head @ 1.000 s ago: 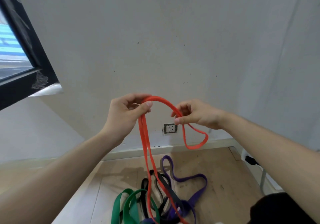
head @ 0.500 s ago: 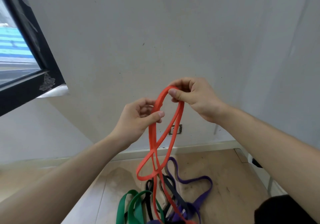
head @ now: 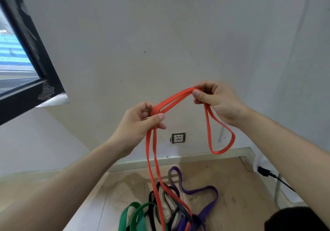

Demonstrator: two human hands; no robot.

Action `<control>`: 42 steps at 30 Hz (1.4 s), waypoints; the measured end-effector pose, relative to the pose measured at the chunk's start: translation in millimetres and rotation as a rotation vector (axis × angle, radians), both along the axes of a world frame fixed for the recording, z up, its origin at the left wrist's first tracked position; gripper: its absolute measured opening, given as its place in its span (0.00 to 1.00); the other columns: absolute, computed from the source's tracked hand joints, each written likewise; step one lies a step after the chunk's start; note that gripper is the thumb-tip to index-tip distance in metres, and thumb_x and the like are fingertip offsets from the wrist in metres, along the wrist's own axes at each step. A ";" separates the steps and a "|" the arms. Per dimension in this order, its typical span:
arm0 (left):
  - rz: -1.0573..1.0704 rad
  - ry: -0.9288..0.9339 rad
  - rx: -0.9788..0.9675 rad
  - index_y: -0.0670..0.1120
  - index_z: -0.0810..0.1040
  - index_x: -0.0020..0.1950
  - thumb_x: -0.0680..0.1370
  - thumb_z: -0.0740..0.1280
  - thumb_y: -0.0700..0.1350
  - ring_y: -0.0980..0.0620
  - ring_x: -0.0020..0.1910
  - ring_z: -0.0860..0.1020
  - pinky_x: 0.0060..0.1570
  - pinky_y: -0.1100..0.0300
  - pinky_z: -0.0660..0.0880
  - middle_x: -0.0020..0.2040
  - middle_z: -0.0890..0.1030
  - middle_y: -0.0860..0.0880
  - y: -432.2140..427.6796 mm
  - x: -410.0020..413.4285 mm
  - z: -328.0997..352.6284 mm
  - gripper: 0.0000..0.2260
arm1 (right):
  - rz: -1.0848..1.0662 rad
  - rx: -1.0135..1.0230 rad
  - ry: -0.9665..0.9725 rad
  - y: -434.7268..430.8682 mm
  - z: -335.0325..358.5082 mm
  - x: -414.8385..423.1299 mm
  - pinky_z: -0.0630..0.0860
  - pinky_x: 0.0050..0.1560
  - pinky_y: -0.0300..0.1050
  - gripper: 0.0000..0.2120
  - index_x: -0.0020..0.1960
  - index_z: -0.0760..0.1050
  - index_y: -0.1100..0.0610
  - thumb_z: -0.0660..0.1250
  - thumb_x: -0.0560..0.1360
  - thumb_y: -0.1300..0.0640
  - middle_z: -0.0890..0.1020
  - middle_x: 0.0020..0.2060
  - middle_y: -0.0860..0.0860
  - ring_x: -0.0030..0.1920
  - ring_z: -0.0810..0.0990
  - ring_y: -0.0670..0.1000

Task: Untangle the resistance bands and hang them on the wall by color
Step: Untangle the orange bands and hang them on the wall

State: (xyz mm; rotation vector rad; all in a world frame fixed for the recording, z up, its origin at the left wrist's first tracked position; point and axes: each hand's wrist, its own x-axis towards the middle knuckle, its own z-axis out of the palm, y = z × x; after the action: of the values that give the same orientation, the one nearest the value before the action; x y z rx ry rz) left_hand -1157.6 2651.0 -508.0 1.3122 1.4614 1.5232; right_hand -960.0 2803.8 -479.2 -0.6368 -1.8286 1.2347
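Your left hand (head: 139, 121) and right hand (head: 212, 98) each pinch the one orange band (head: 151, 159), stretched between them, its tail running down to the floor (head: 232, 186). On the floor: one purple band (head: 205, 191), one black band (head: 153, 200), one green band (head: 137, 214), tangled.

I take the wall socket (head: 178, 138) as my mark. My left hand (head: 141, 121) is up and left of it, my right hand (head: 217, 102) up and right. The held band (head: 151, 159) runs between them. One loop hangs right of the socket, and two strands drop left of it into the pile of bands (head: 178, 209) on the floor (head: 232, 186) in front of it. The window (head: 26, 61) is far up-left and a plug (head: 263, 171) is low right.
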 end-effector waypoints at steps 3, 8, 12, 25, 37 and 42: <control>-0.089 0.057 -0.077 0.40 0.76 0.51 0.80 0.69 0.35 0.50 0.35 0.81 0.40 0.61 0.79 0.36 0.78 0.47 -3.0 0.0 3.6 0.03 | -0.002 0.001 0.003 1.4 1.3 1.8 0.80 0.44 0.35 0.05 0.53 0.80 0.64 0.68 0.77 0.67 0.80 0.38 0.54 0.34 0.81 0.45; -0.203 0.112 -0.192 0.42 0.78 0.47 0.78 0.71 0.34 0.48 0.35 0.81 0.42 0.59 0.80 0.36 0.77 0.47 -7.4 -3.3 8.2 0.05 | -0.011 0.017 -0.015 5.9 -2.8 2.4 0.80 0.44 0.37 0.04 0.50 0.80 0.60 0.68 0.77 0.67 0.80 0.37 0.53 0.34 0.81 0.45; -0.245 0.118 -0.239 0.41 0.79 0.45 0.76 0.73 0.32 0.46 0.37 0.83 0.44 0.56 0.81 0.37 0.80 0.44 -10.7 -7.9 9.8 0.05 | -0.005 0.021 -0.023 7.9 -5.5 1.9 0.79 0.44 0.37 0.04 0.52 0.80 0.63 0.69 0.77 0.66 0.81 0.37 0.52 0.35 0.81 0.45; -0.269 -0.018 -0.109 0.40 0.83 0.47 0.69 0.74 0.37 0.45 0.44 0.85 0.48 0.56 0.82 0.46 0.86 0.42 -20.4 -3.6 8.4 0.08 | 0.499 -0.103 -0.430 -3.1 -15.4 9.4 0.78 0.54 0.43 0.15 0.59 0.78 0.61 0.73 0.74 0.66 0.80 0.47 0.59 0.50 0.80 0.54; -0.326 0.010 -0.186 0.42 0.82 0.51 0.70 0.76 0.35 0.49 0.47 0.85 0.51 0.57 0.80 0.47 0.86 0.45 -19.2 3.0 3.1 0.12 | 0.397 0.003 -0.214 -23.4 -5.4 -9.9 0.81 0.47 0.42 0.08 0.50 0.81 0.56 0.71 0.72 0.57 0.85 0.40 0.51 0.41 0.84 0.50; -0.352 -0.023 -0.152 0.41 0.83 0.51 0.70 0.75 0.33 0.42 0.53 0.85 0.58 0.51 0.81 0.47 0.86 0.42 -20.9 3.1 2.7 0.11 | 0.331 -0.071 -0.052 -11.7 -1.5 -2.8 0.82 0.48 0.41 0.10 0.50 0.81 0.60 0.70 0.69 0.59 0.85 0.40 0.53 0.40 0.84 0.50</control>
State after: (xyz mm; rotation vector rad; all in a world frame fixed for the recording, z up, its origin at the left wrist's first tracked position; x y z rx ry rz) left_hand -1154.5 2630.1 -505.4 1.3700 1.2268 1.1727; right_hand -962.8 2792.1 -480.7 -0.4177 -1.9966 1.5159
